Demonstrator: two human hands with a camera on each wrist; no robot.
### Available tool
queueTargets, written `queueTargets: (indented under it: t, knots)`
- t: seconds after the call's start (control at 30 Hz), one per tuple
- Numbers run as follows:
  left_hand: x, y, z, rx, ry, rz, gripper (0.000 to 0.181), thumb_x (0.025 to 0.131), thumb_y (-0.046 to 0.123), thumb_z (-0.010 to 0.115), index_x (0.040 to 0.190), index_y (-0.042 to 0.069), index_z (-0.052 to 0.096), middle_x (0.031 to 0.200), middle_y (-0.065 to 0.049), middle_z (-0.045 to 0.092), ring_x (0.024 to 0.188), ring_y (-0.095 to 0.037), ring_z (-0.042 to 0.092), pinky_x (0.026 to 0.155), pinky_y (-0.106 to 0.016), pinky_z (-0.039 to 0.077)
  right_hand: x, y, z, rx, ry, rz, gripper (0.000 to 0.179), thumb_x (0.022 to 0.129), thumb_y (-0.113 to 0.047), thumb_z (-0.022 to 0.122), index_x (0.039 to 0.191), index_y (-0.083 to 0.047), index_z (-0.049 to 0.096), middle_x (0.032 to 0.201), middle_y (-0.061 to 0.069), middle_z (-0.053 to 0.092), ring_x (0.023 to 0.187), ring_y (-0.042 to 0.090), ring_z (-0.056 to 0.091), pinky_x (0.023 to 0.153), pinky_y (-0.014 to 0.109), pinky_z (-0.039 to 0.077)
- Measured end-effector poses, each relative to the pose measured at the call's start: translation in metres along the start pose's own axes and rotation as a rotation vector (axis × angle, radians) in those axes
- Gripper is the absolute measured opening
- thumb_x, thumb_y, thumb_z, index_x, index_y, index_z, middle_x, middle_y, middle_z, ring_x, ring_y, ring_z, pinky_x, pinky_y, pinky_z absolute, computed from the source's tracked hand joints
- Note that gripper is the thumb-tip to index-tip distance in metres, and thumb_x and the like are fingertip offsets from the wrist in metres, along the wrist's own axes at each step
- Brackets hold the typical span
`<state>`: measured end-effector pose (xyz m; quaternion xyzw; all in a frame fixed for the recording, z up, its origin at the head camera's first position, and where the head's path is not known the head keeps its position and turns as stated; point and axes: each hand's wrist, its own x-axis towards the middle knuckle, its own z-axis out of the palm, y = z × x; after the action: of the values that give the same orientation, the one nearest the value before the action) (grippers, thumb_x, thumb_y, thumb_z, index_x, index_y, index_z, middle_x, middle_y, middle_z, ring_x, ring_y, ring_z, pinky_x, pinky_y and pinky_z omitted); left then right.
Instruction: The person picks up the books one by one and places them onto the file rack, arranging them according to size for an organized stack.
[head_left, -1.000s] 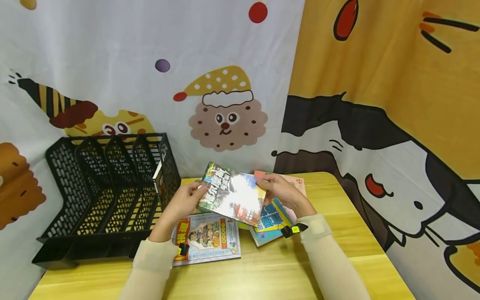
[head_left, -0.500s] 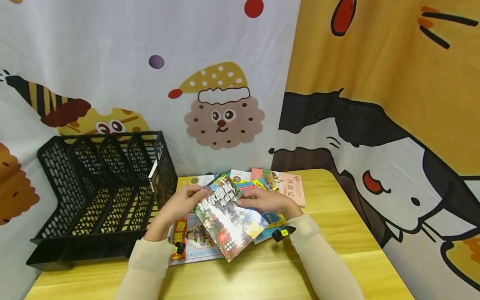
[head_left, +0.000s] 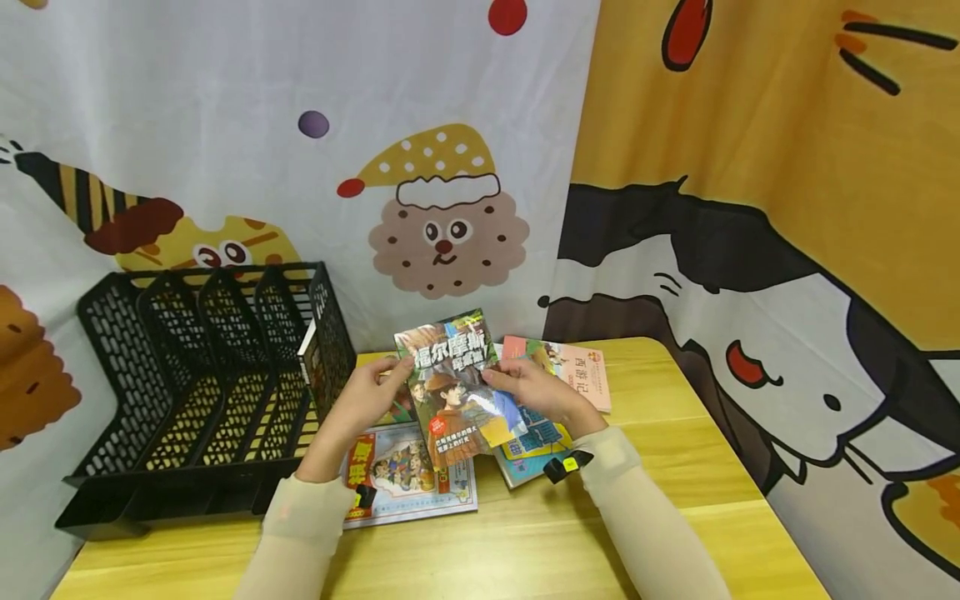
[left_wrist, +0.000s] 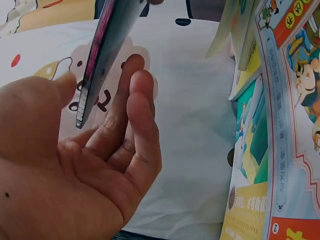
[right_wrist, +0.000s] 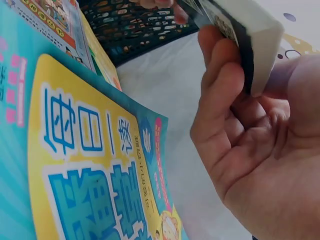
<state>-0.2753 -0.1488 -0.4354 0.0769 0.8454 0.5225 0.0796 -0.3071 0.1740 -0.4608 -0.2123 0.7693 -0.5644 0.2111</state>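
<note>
A glossy book [head_left: 467, 417] with white Chinese title characters and a capped figure on its cover is held up over other books in the head view. My right hand [head_left: 542, 388] grips its right edge, thumb on the cover; the right wrist view shows the fingers [right_wrist: 220, 80] curled behind it. At the upper left edge is my left hand [head_left: 371, 400], thumb against the book. In the left wrist view the book's corner [left_wrist: 87, 107] lies between that thumb and the fingers [left_wrist: 142, 117], which stand loosely behind.
A black mesh file rack [head_left: 202, 375] stands on the left of the wooden table [head_left: 540, 550], a thin book [head_left: 315, 367] upright in its rightmost slot. Below the held book lie a light blue book [head_left: 408, 492], a teal-and-yellow book [head_left: 536, 442] and a pink book [head_left: 592, 375]. Curtains hang behind.
The held book has turned from lying aslant to nearly upright, its front cover now facing me with less glare. It has risen slightly since half a second ago; both hands stay beside it.
</note>
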Motion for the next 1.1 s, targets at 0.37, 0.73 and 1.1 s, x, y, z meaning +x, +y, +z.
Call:
queueTargets:
  t: [0.37,0.73,1.1]
  knots:
    - [-0.002,0.006,0.004,0.033,0.007,0.081,0.042,0.111,0.051,0.066,0.101,0.011,0.06,0.067,-0.005,0.064,0.064,-0.032,0.057,0.052,-0.035,0.039,0.0,-0.001,0.005,0.028,-0.007,0.023,0.043,0.117,-0.045,0.054,0.087,-0.014,0.055,0.068,-0.005,0.053,0.065,0.022,0.048,0.077,0.039,0.048]
    - [-0.004,0.008,0.003,0.007,-0.015,0.074,0.056,0.11,0.053,0.067,0.077,0.015,0.042,0.065,-0.003,0.049,0.053,-0.021,0.039,0.053,-0.033,0.036,-0.002,-0.006,0.01,0.051,-0.01,0.04,0.041,0.117,-0.044,0.055,0.09,-0.014,0.059,0.067,-0.006,0.061,0.064,0.017,0.056,0.08,0.037,0.052]
    - [-0.016,0.01,-0.009,0.117,0.123,0.16,0.052,0.111,0.041,0.068,0.074,0.014,0.044,0.062,0.002,0.036,0.052,-0.016,0.033,0.054,-0.032,0.035,0.003,-0.009,0.02,-0.015,-0.121,0.061,0.037,0.116,-0.042,0.059,0.102,-0.009,0.066,0.085,0.01,0.068,0.08,0.037,0.075,0.077,0.045,0.067]
